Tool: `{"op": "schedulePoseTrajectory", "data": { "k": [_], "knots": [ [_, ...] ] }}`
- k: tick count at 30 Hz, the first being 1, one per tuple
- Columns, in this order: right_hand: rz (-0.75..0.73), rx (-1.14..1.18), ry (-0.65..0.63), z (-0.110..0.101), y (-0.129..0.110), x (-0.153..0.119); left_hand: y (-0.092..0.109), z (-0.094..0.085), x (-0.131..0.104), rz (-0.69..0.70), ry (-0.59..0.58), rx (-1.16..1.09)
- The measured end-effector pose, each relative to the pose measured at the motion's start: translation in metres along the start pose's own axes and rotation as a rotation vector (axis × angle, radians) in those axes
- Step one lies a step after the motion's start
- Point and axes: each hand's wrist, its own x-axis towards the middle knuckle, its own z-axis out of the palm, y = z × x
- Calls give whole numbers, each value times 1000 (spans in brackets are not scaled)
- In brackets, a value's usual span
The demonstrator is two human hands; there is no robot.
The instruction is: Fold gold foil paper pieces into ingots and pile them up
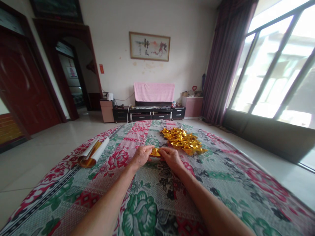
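Between my two hands, just above the flowered cloth (118, 183), is a small folded piece of gold foil paper (155, 152). My left hand (142, 156) is closed on its left end, thumb and fingers pinching. My right hand (170, 158) pinches the right end in the same way. Right behind my right hand lies a heap of folded gold foil pieces (183, 139), shiny and pointed at the ends. Off to the left rests a loosely curled roll of gold foil sheets (92, 155) with a white backing. My fingers hide the ends of the held piece.
The cloth covers a rounded surface with a tiled floor (44, 144) around it. Across the room stands a low black cabinet (154, 113) with a pink cloth (154, 91) draped above it. A window (275, 68) and purple curtain (226, 62) are at the right, a red door (22, 72) at the left.
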Motion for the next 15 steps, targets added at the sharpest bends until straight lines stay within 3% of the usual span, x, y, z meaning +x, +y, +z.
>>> {"op": "schedulePoseTrajectory", "data": {
  "k": [11, 15],
  "knots": [
    [128, 183, 24, 0, -14, -4, 7, -7, -6, -113, -20, -125],
    [68, 18, 186, -2, -14, -6, 4, -9, -6, -147, 28, -186]
  ]
}}
